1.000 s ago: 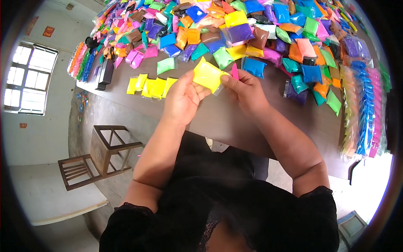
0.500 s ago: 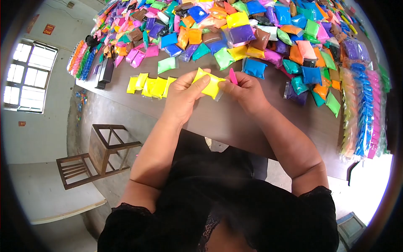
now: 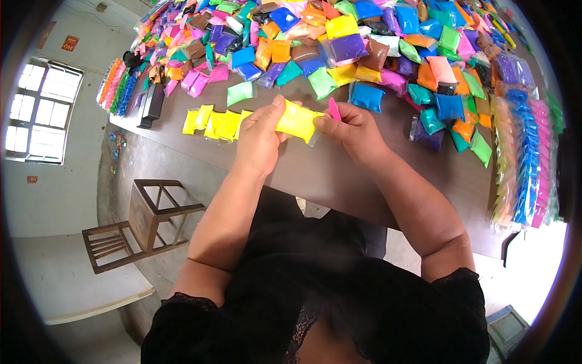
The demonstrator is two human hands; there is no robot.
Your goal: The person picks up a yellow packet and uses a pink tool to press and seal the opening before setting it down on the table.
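A small yellow packet [image 3: 297, 119] in clear plastic is between my two hands, above the near part of the table. My left hand [image 3: 260, 130] has it by the left end, the thumb along that edge and the other fingers mostly hidden behind. My right hand [image 3: 353, 128] pinches the packet's right corner. A thin pink plastic piece [image 3: 334, 109] sticks up from the same right fingers; its lower part is hidden. Just left of my left hand, several yellow packets [image 3: 221, 125] lie overlapping in a row on the table.
A large heap of coloured packets [image 3: 348, 50] covers the far side of the brown table [image 3: 315, 176]. Strips of joined packets [image 3: 525, 158] hang at the right edge. A black box [image 3: 150, 104] stands at the left; a wooden chair [image 3: 145, 218] is on the floor.
My left thumb has moved off the front of the yellow packet to its left edge, leaving more of the packet showing. My right hand keeps its pinch, almost unmoved.
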